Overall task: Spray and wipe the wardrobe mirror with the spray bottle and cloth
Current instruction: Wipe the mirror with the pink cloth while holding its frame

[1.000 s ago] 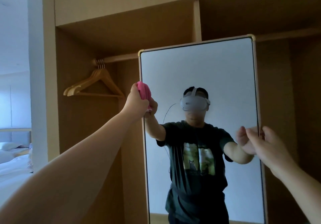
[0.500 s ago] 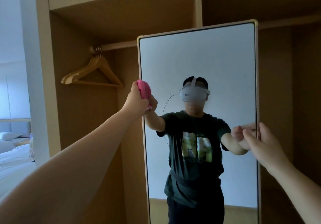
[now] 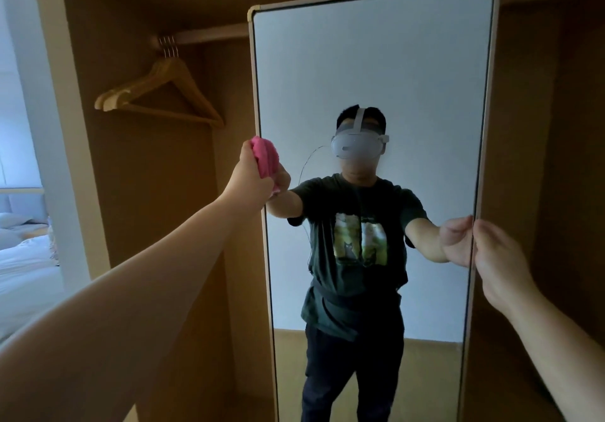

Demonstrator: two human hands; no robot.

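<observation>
A tall mirror (image 3: 376,71) in a pale wooden frame stands upright inside the open wardrobe. My left hand (image 3: 250,178) grips a bunched pink cloth (image 3: 265,158) against the mirror's left edge at mid-height. My right hand (image 3: 499,259) holds the mirror's right edge, thumb on the glass side and fingers behind the frame. The glass reflects a person with both arms stretched out. No spray bottle is in view.
Several wooden hangers (image 3: 160,97) hang from a rail (image 3: 209,33) in the left wardrobe bay. The wardrobe's side panel (image 3: 78,146) stands at the left, with a bed and white bedding (image 3: 23,258) beyond it. Dark wardrobe space (image 3: 556,160) lies right of the mirror.
The camera has tilted down, so the mirror sits higher and larger in view. My left hand stays with the cloth at the left edge. My right hand's grip on the right edge has held.
</observation>
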